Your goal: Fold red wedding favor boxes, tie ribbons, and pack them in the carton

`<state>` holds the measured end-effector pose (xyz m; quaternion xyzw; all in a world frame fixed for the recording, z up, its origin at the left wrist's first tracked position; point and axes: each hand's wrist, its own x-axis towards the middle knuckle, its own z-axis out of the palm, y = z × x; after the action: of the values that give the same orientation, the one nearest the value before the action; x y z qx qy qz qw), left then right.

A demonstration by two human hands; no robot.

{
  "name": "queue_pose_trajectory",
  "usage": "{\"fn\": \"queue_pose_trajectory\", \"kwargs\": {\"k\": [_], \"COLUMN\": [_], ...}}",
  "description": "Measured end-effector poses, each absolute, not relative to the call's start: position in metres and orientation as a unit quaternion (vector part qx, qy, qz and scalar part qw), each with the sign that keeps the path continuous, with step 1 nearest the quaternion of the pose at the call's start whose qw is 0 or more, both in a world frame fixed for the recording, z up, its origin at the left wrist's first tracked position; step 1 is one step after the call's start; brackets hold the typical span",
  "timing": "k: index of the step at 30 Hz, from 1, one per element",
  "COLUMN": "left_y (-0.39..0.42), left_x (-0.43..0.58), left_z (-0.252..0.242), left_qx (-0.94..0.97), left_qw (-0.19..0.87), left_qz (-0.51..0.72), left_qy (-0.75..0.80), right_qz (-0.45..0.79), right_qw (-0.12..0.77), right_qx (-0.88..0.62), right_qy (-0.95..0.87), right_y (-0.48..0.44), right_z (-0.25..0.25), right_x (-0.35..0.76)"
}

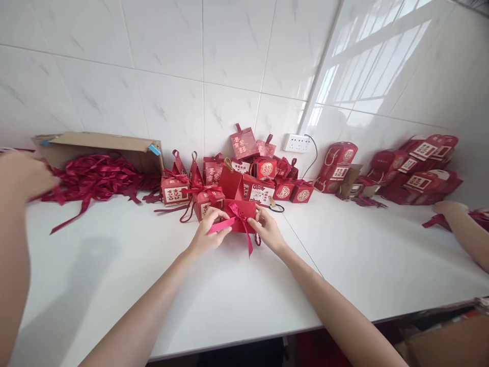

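Observation:
A small red gift box (244, 210) stands on the white table (229, 285) in front of me, with a red ribbon bow (237, 218) tied on its front. My left hand (208, 232) pinches the bow's left loop and tail. My right hand (267, 227) pinches the ribbon at the box's right side. A loose ribbon tail hangs down between my hands.
A heap of finished red boxes (263, 173) sits behind against the tiled wall. A cardboard box (95, 145) with loose red ribbons (99, 176) lies at the left, more red boxes (416, 168) at the right. Other people's hands reach in at far left (23, 176) and far right (453, 209). A wall socket (297, 143) with a cable is behind.

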<state>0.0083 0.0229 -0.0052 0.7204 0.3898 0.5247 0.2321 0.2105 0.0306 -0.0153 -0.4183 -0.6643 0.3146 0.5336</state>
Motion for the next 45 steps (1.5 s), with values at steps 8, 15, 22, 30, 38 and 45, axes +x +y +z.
{"fn": "queue_pose_trajectory", "kwargs": {"k": [8, 15, 22, 30, 38, 45], "left_y": [0.022, 0.016, 0.016, 0.017, 0.018, 0.018], "left_x": [0.012, 0.019, 0.021, 0.022, 0.021, 0.022], "left_z": [0.002, 0.000, -0.004, -0.006, -0.009, -0.007], "left_qx": [0.593, 0.637, 0.648, 0.603, 0.611, 0.611], "left_qw": [0.290, 0.151, 0.154, 0.272, 0.271, 0.271], "left_qz": [0.611, 0.592, 0.592, 0.602, 0.569, 0.574], "left_qy": [0.437, 0.470, 0.454, 0.446, 0.480, 0.473], "right_qz": [0.323, 0.236, 0.236, 0.381, 0.433, 0.326], "right_qw": [0.560, 0.518, 0.489, 0.530, 0.541, 0.497], "right_qx": [-0.431, -0.381, -0.413, -0.438, -0.433, -0.392], "right_qy": [-0.630, -0.728, -0.731, -0.618, -0.576, -0.702], "right_y": [0.026, 0.016, 0.018, 0.022, 0.023, 0.019], "right_z": [-0.007, -0.008, -0.010, 0.004, 0.004, -0.002], "right_x": [0.209, 0.202, 0.202, 0.211, 0.209, 0.212]}}
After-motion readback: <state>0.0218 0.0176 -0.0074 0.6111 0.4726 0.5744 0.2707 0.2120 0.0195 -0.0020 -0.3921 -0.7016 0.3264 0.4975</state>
